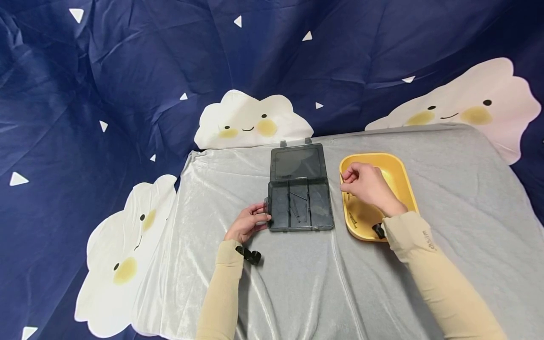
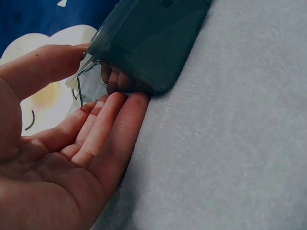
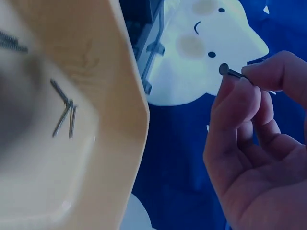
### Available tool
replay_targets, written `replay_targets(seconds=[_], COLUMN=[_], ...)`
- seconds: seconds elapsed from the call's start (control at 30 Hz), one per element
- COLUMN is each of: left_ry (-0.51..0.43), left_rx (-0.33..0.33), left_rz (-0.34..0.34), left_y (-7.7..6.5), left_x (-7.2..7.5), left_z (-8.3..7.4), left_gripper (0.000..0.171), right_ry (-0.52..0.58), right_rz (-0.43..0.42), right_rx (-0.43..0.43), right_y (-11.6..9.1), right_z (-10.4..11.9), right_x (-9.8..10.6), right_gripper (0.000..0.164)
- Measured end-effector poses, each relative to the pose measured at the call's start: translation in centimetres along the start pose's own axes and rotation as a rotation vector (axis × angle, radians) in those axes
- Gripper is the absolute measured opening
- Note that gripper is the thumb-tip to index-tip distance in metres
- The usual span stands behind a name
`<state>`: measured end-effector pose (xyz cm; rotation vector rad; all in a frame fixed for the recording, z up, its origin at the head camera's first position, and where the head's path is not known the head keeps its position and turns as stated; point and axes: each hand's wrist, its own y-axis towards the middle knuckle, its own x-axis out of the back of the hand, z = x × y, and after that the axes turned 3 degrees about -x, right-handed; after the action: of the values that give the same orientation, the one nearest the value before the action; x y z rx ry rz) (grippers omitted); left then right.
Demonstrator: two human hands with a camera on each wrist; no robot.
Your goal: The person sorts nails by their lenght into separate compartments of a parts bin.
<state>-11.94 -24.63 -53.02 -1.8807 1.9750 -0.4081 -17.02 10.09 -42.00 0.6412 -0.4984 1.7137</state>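
Observation:
A dark, see-through compartment box point(image 1: 278, 205) lies with its lid point(image 1: 297, 161) raised at the back. Several dark screws point(image 1: 299, 196) lie in its middle section. Against the box's left side, my left hand point(image 1: 246, 223) holds the edge, thumb on one face and fingertips on the other. To the right stands a yellow tub point(image 1: 405, 182), with my right hand point(image 1: 369, 185) over its left part. Between thumb and index finger, that hand pinches a flat-headed screw point(image 3: 231, 72). More screws point(image 3: 60, 90) lie on the tub's floor in the right wrist view.
Grey plush cloth point(image 1: 297, 278) covers the table. Behind and to the left hangs a dark blue curtain point(image 1: 148, 56) printed with clouds and triangles. The tub's raised wall stands between its inside and the box.

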Motion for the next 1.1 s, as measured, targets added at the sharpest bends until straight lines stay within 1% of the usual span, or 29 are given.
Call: replay_targets(seconds=[0.27,0.5,0.7,0.93,1.1], left_ry=[0.003,0.015,0.005,0.002,-0.004], left_rx=[0.008,0.010,0.008,0.006,0.014], left_rz=[-0.013,-0.002,-0.012,-0.010,-0.014], left_y=[0.0,0.1,0.2,0.1,0.1], left_x=[-0.1,0.0,0.1,0.0,0.0], left_z=[0.0,0.1,0.1,0.1,0.1], left_gripper=[0.060,0.061,0.059,0.060,0.060], right_ry=[0.043,0.137,0.218,0.226,0.227], right_rz=[-0.003,0.034,0.053,0.053,0.057], right_rx=[-0.031,-0.075,-0.096,-0.109,-0.129], right_y=[-0.1,-0.4,-0.4,-0.5,-0.5], right_z=[0.4,1.1,0.8,0.4,0.4], right_x=[-2.0,-3.8,-6.0,-8.5,-9.6], right_gripper=[0.014,0.017,0.016,0.017,0.019])
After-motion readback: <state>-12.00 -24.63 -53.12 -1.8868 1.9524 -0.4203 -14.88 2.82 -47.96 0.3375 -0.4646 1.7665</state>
